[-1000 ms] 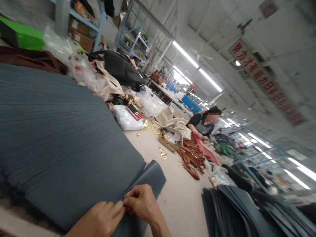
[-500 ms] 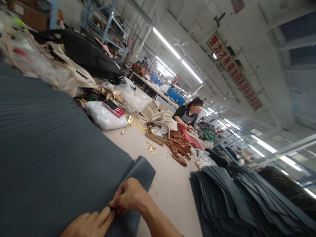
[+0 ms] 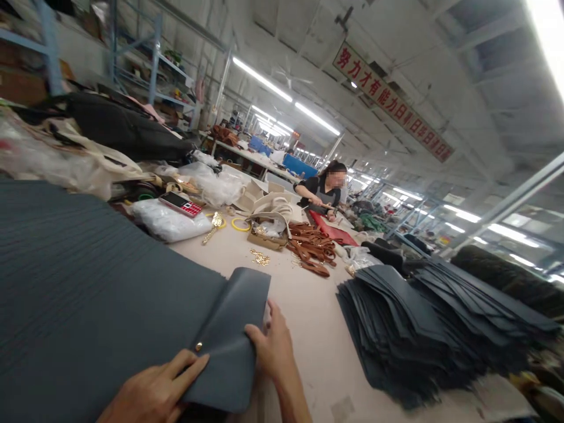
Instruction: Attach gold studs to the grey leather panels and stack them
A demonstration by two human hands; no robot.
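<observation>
Stack of fanned dark blue-grey flexible sheets (image 3: 88, 294) could slide if your left hand (image 3: 154, 385) presses unevenly; whether its fingers clamp anything, you cannot tell. Between your hands, the smooth dark blue-grey folded flap (image 3: 233, 341) could spring open, as your right hand (image 3: 277, 346) has thumb and fingers apart at its edge. Count: one stack, one round gold metal stud (image 3: 198, 346), one flap

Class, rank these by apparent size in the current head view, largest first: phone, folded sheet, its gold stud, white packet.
1. Folded sheet
2. White packet
3. Phone
4. Gold stud
Apparent size only: the sheet and stud are nearer.
</observation>
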